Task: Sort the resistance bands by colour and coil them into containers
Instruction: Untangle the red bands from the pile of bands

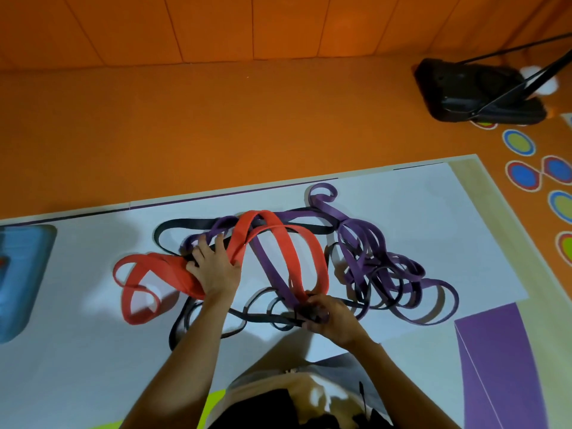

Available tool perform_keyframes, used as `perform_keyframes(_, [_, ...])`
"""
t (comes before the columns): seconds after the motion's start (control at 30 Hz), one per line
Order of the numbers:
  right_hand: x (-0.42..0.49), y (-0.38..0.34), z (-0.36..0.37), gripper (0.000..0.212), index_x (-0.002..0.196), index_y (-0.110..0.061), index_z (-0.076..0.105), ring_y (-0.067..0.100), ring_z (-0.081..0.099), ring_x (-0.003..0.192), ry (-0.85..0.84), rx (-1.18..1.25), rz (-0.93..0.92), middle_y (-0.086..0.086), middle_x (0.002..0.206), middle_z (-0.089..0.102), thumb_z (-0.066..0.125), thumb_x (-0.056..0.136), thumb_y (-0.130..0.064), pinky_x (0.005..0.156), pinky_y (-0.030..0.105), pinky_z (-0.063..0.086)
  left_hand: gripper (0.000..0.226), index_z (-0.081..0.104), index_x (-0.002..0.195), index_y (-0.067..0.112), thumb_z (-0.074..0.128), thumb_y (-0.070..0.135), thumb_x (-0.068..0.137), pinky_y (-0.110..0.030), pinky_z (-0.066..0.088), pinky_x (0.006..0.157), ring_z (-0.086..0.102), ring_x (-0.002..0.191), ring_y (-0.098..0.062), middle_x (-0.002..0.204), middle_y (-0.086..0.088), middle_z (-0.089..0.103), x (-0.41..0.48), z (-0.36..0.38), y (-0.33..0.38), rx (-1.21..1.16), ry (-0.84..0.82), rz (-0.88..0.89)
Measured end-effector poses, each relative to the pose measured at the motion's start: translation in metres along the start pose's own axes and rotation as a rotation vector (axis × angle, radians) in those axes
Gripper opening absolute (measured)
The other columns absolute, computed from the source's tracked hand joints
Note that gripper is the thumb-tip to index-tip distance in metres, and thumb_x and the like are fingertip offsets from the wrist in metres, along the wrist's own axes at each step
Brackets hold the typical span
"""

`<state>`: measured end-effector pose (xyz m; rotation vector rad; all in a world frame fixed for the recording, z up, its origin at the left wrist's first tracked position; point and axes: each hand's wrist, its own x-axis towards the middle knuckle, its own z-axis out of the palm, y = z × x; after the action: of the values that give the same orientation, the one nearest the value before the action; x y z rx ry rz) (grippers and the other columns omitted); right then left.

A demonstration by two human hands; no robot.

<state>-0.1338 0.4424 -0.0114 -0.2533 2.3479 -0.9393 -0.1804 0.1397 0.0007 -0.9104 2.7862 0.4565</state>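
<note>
surface: white mat on orange floor | on it: tangled red bands, purple bands, black bands, blue container

On my feed: forearms bare to the frame edge, left hand and right hand bare too. Grey cloth and black cloth at bottom edge, garment type unclear.

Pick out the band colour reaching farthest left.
The red band: its loops spill out beyond the left hand, while purple bands heap on the right and a black band threads between.
</note>
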Motion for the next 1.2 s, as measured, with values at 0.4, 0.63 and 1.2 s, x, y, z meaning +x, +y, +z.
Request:
perform_keyframes(0.4, [0.016, -0.014, -0.007, 0.06, 0.144, -0.015, 0.037, 0.04, 0.072, 0.114, 0.297, 0.448, 0.364, 0.018, 0.141, 0.06, 0.07, 0.1, -0.038, 0.093, 0.056, 0.062, 0.045, 0.058, 0.141, 0.011, 0.062, 0.001, 0.097, -0.05, 0.056, 0.095, 0.069, 0.104, -0.041, 0.141, -0.016, 0.052, 0.005, -0.017, -0.008, -0.319, -0.167, 0.182])
perform_keyframes(0.63, [0.045, -0.019, -0.013, 0.025, 0.116, -0.003, 0.077, 0.024, 0.073, 0.081, 0.18, 0.075, 0.437, 0.01, 0.092, 0.077, 0.072, 0.099, -0.021, 0.085, 0.043, 0.061, 0.04, 0.059, 0.105, 0.031, 0.061, 0.059, 0.076, -0.031, 0.046, 0.073, 0.067, 0.085, -0.011, 0.086, 0.013, 0.078, -0.019, -0.057, -0.03, -0.844, -0.272, -0.017])
perform_keyframes(1.2, [0.082, -0.051, -0.137, 0.027, 0.125, -0.02, 0.054, 0.025, 0.072, 0.085, 0.796, 0.347, 0.103, -0.001, 0.107, 0.066, 0.061, 0.107, -0.039, 0.075, 0.038, 0.061, 0.036, 0.049, 0.104, 0.04, 0.075, 0.017, 0.095, -0.033, 0.052, 0.077, 0.071, 0.093, -0.029, 0.097, -0.003, 0.075, -0.025, -0.049, -0.041, -0.837, -0.244, 0.091])
